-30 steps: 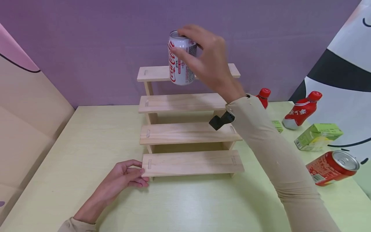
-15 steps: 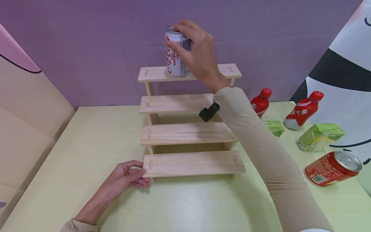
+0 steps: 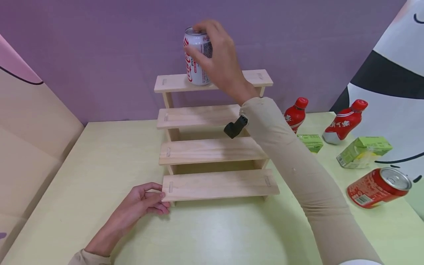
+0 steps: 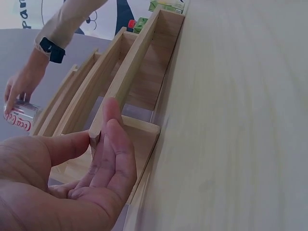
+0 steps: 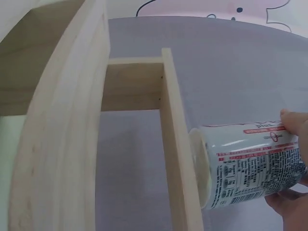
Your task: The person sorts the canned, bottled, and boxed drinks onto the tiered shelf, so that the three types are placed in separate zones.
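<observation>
A white soda can [image 3: 197,66] with red lettering stands upright on the top step of a wooden stepped rack [image 3: 218,184], left of that step's middle. My right hand [image 3: 221,60] grips the can near its rim, thumb on the front and fingers over the top. In the right wrist view the can's base [image 5: 199,168] meets the top board. At the lowest step's left end, my left hand [image 3: 140,202] pinches the board's corner between thumb and fingers, as the left wrist view shows with the hand [image 4: 91,178] close up.
Right of the rack are two red bottles [image 3: 346,121], two green juice boxes [image 3: 366,151] and a red soda can [image 3: 379,187] on the pale table [image 3: 82,176]. A purple backdrop [image 3: 116,66] rises directly behind the rack.
My right hand has carried the white can left and back, from in front of the top step down onto it. The left hand keeps its pinch on the lowest board.
</observation>
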Demonstrator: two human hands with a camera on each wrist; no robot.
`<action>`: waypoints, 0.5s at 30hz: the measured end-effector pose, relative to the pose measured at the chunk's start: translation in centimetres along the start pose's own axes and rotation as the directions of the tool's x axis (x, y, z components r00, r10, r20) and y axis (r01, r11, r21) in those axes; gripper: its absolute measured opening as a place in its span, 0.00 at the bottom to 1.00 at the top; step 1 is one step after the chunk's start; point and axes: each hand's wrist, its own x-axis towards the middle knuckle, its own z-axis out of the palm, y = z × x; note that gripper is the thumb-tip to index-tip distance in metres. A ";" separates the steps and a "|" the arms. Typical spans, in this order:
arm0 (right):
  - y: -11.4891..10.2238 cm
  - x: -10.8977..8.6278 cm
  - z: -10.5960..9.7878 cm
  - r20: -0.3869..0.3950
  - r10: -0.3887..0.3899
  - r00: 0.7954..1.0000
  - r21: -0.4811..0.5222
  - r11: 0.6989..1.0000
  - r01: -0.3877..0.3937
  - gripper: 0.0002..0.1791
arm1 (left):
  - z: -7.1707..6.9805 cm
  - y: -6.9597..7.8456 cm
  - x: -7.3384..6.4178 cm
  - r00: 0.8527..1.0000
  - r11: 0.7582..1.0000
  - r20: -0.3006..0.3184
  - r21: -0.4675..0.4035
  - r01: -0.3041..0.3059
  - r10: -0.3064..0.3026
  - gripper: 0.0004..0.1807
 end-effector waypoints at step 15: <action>0.7 -2.4 -2.1 -0.034 -0.025 0.999 -0.074 0.997 0.022 0.32 | -0.5 -0.1 -0.2 1.000 1.000 -0.009 0.004 0.003 -0.003 0.21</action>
